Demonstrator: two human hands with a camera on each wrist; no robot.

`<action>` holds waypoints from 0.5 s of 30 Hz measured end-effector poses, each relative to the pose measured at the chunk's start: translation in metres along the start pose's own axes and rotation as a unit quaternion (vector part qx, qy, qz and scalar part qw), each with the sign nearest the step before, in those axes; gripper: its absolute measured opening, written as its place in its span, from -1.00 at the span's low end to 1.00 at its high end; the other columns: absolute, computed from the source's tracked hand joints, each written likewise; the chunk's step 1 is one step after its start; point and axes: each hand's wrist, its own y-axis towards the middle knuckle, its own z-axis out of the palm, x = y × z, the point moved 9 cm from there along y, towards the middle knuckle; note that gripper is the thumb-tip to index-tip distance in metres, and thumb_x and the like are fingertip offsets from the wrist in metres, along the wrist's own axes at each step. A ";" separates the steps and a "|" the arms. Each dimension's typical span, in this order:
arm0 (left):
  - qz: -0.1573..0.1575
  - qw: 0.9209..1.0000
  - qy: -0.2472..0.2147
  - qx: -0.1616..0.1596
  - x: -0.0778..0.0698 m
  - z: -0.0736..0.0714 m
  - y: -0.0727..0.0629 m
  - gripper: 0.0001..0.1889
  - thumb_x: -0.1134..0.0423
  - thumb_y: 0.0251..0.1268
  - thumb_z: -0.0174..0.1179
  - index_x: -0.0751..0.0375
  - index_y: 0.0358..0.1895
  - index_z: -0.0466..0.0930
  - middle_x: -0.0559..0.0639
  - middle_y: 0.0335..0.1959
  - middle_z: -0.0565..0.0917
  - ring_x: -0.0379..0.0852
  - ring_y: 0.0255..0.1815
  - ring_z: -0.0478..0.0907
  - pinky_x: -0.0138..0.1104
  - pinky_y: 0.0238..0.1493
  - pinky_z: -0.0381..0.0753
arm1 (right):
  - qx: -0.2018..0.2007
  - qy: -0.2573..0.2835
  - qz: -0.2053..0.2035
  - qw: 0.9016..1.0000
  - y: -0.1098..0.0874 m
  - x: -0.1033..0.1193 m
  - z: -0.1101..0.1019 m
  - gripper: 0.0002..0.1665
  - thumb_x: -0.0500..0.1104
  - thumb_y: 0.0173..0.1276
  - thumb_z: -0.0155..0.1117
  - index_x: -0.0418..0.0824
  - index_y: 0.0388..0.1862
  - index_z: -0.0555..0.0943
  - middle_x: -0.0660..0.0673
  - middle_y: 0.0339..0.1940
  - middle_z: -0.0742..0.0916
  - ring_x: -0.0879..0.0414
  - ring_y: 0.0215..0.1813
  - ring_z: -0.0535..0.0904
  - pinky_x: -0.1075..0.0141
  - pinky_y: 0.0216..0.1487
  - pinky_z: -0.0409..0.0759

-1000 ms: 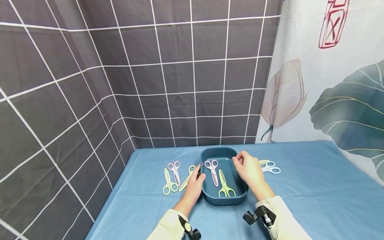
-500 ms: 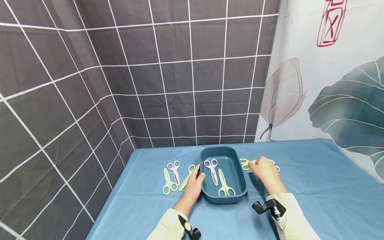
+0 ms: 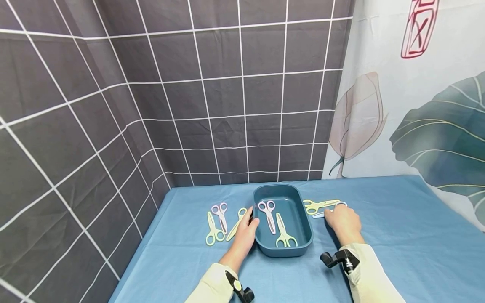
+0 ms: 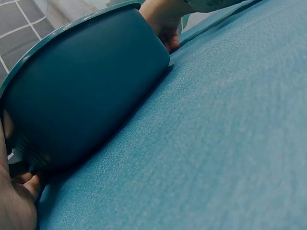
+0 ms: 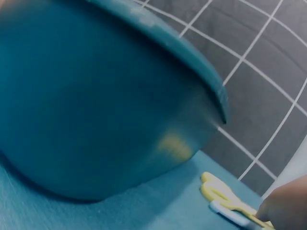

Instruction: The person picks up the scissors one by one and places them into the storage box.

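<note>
A blue-clothed surface (image 3: 398, 235) fills the lower frame. At its centre sits a teal tub (image 3: 282, 251); three scissors (image 3: 221, 222) lie to its left, two more scissors (image 3: 320, 206) right.

Red seal-style mark on the leaf-print curtain (image 3: 417, 105), characters unreadable, no other legible text
</note>
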 end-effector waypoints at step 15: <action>0.008 1.000 -0.017 0.008 -0.048 -0.003 -0.023 -0.47 0.40 0.51 -0.05 0.56 0.46 0.21 0.47 0.46 0.29 0.36 0.49 0.22 0.16 0.47 0.16 | -0.029 0.021 0.030 0.999 0.009 -0.016 0.010 -0.23 0.20 0.46 -0.01 -0.58 -0.08 0.60 -0.63 -0.05 0.64 -0.48 -0.09 0.62 -0.15 -0.36 0.60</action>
